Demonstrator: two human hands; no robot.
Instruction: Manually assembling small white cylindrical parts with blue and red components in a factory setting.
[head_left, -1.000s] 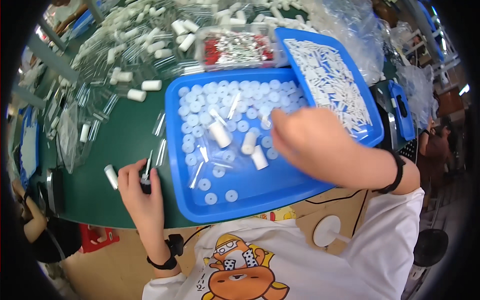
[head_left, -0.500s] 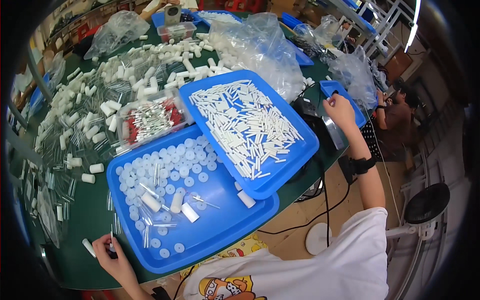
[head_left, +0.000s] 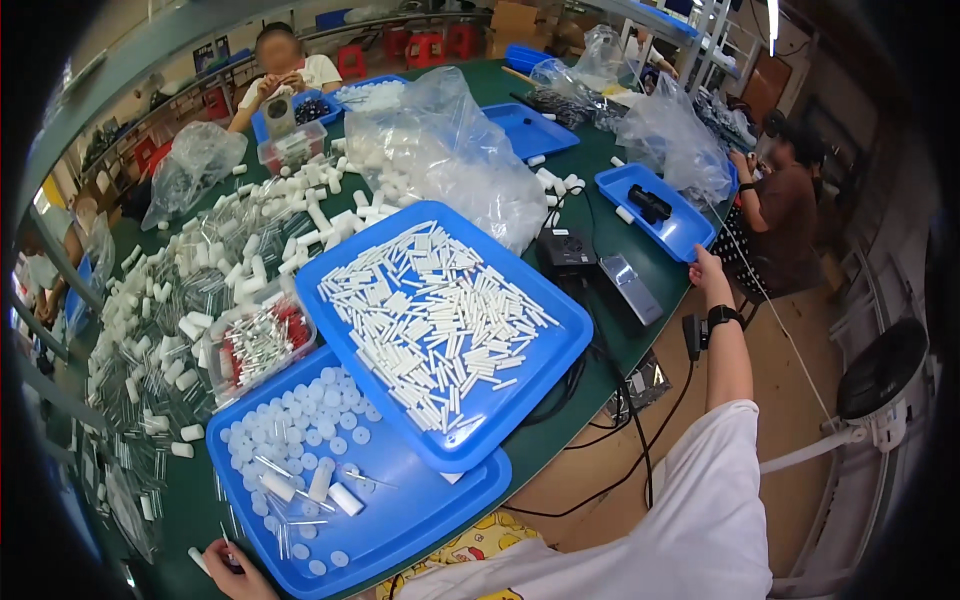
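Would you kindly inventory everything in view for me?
Sticks: many, white, upper tray
Upper tray: one, blue, centre
Lower tray: one, blue, near edge
Discs: dozens, translucent, lower tray
Cylinders: many, white, mostly left
Tubes: many, clear, left
Parts box: one, clear, left of centre
Small trays: several, blue, beyond and right
Flat device: one, grey, right
Bags: several, clear, behind trays
Fan: one, black, far right
Table: one, green, underneath
Co-workers: several, varied clothes, around table
Left hand: one, bare, around dark part
Right hand: one, bare, by a small tray

a black fan stands at the far right; red stools stand behind.
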